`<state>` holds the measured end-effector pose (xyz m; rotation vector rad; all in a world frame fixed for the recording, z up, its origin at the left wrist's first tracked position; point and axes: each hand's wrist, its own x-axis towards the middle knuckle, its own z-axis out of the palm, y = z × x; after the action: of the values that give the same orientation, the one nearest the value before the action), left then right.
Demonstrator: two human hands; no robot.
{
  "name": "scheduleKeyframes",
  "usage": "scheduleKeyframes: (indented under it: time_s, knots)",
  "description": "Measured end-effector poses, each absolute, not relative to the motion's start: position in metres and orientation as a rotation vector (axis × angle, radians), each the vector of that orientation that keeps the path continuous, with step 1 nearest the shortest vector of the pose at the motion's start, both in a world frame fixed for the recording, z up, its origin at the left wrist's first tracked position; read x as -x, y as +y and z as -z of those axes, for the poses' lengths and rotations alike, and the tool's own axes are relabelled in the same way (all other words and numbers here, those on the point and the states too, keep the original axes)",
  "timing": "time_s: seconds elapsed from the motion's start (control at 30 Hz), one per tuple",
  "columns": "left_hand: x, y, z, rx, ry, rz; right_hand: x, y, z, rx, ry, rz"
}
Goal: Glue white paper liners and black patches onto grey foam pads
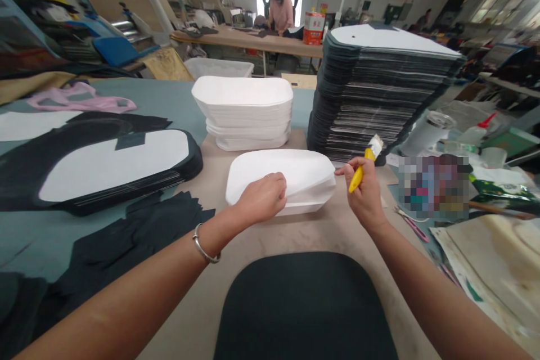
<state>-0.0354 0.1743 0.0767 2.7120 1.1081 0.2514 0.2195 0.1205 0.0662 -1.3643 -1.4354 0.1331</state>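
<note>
Over a tan mat [314, 233], left hand presses a white sheet [291, 177]

The left hand [261, 199] lies open, lightly curved on the sheet, whose far side curls upward. The right hand [366, 194] closes around a yellow-handled brush [358, 177], bristles up, just beside the sheet. Both sit on the mat, between a dark rounded panel [306, 309] and a stack of white pieces [242, 107]. A taller stack of dark panels [358, 107] rises to the right.
</note>
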Motion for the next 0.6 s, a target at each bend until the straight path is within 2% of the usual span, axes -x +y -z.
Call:
scheduleKeyframes:
  time_s: [0.13,0.23,0.4,0.53,0.6]
  knots:
    - [0.037,0.176,-0.087,-2.641,1.132,-0.246,-0.216,0.135,-0.067,1.398,-1.424,-0.194]
    - [0.036,0.186,-0.103,-2.303,1.182,-0.279,-0.200,0.142,-0.073,1.290,-1.441,-0.246]
    - [0.032,0.203,-0.119,-1.392,1.111,-0.503,-0.157,0.149,-0.083,1.086,-1.482,-0.397]
    - [0.038,0.205,-0.114,-1.157,1.047,-0.726,-0.137,0.150,-0.085,1.015,-1.471,-0.552]
    - [0.056,0.205,-0.119,-1.125,1.060,-0.833,-0.137,0.150,-0.080,1.163,-1.556,-0.472]
